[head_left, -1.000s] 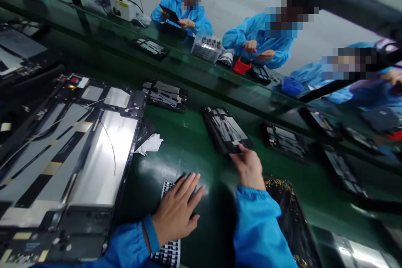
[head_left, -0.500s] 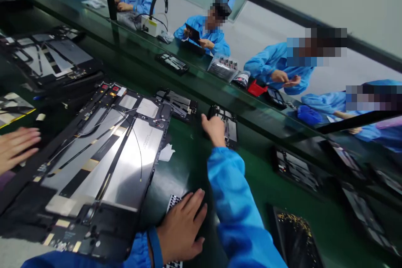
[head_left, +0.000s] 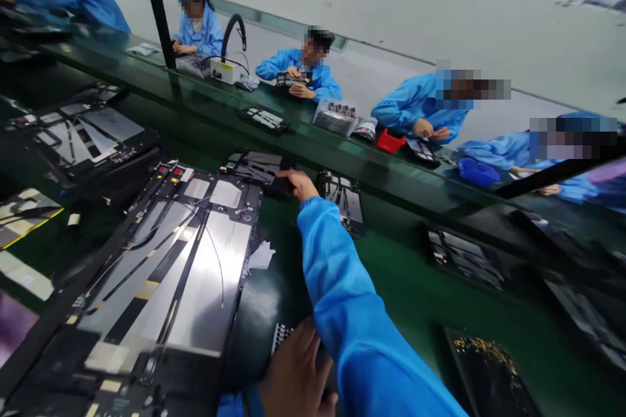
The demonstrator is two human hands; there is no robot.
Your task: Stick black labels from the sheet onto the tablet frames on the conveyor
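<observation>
An opened tablet, its silver batteries and dark flex cables showing, lies beyond the large tablet. At its right end my right hand closes on the edge; the fingertips are partly hidden. Another opened tablet is just right of that hand. Low in the view, my left hand rests with its fingers apart, partly behind my right sleeve. Beside its fingertips shows a black-and-white patterned sheet. The large opened tablet, with a loose thin wire, fills the near left.
More opened tablets lie at left and right. A dark panel with gold specks is near right. White paper scraps lie by the large tablet. Across the bench, co-workers in blue sit near a red tray. A purple sleeve shows at left.
My right hand has moved left from one tablet to the neighbouring one, which has shifted away and left. The co-worker's hand at far left has gone from view. The camera has tilted up.
</observation>
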